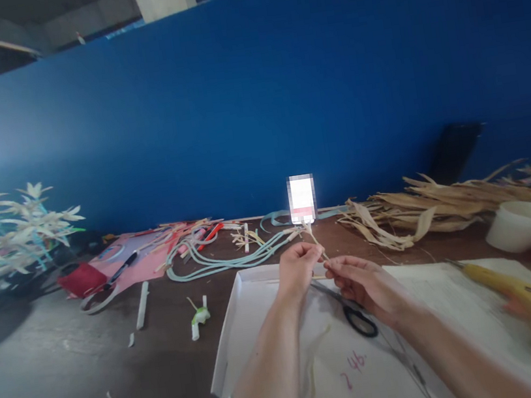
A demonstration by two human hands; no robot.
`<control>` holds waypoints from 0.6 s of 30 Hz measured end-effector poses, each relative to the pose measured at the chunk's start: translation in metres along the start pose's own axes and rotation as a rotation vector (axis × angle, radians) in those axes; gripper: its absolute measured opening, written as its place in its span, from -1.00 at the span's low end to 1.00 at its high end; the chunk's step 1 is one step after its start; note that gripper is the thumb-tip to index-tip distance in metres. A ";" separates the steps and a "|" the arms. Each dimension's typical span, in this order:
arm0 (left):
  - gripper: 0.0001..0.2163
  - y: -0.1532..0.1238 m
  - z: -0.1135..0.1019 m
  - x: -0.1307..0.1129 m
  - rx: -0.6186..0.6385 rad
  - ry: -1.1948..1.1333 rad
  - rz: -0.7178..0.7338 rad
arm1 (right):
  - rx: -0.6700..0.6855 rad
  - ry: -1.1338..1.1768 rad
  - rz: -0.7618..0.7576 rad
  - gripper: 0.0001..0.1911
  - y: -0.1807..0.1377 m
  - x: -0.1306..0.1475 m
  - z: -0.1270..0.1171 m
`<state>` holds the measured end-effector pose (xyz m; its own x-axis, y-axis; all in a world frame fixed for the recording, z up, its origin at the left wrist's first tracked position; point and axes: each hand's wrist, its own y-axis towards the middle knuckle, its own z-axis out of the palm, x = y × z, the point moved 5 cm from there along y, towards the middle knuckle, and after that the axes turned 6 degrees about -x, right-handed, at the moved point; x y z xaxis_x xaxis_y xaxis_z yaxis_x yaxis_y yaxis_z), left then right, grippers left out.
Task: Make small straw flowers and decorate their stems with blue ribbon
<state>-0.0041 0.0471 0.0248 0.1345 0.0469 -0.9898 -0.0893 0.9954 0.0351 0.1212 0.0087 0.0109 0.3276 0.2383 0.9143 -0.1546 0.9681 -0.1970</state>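
Note:
My left hand [298,265] is closed, with thumb and fingertips pinched on a thin, pale, straw-coloured strip [316,238] that sticks up above them. Right beside it, my right hand [361,281] is also closed, its fingertips pinching the lower part of the same strip. The two hands almost touch. Beneath them lie scissors [360,322] with black handles, partly hidden by the right hand. Under both wrists is a white cardboard tray or box lid [241,308] with red handwritten numbers.
A yellow glue gun [515,286] lies on the right beside a white tub [525,226]. Dried husks [424,206] are piled behind. Pale blue cords [216,268] and pink paper [133,260] lie on the left, near pale artificial flowers [26,223]. A blue wall [231,98] closes the back.

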 end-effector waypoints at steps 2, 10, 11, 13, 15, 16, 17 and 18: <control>-0.79 -0.001 0.000 -0.001 0.012 -0.007 0.004 | 0.002 0.009 0.003 -0.81 0.001 -0.001 -0.001; -0.74 -0.001 0.002 0.000 0.064 -0.050 -0.029 | 0.007 0.033 0.030 -0.83 0.002 -0.004 -0.001; -0.74 -0.001 0.002 0.001 0.068 -0.053 -0.033 | 0.002 0.028 0.029 -0.83 0.002 -0.004 -0.001; -0.74 -0.001 0.003 0.001 0.072 -0.054 -0.033 | -0.015 0.014 0.030 -0.82 0.003 -0.004 -0.002; -0.74 0.000 0.003 0.001 0.072 -0.050 -0.022 | -0.025 0.001 0.033 -0.81 0.003 -0.005 -0.003; -0.74 0.000 0.003 0.001 0.071 -0.048 -0.016 | -0.024 -0.001 0.033 -0.81 0.003 -0.005 -0.003; -0.74 0.000 0.003 0.001 0.070 -0.048 -0.012 | -0.018 0.001 0.032 -0.81 0.003 -0.006 -0.003; -0.75 0.000 0.003 0.001 0.069 -0.047 -0.011 | -0.011 0.008 0.031 -0.81 0.002 -0.006 -0.004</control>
<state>-0.0009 0.0477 0.0246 0.1818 0.0379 -0.9826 -0.0194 0.9992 0.0349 0.1223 0.0099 0.0038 0.3299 0.2685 0.9050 -0.1547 0.9611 -0.2288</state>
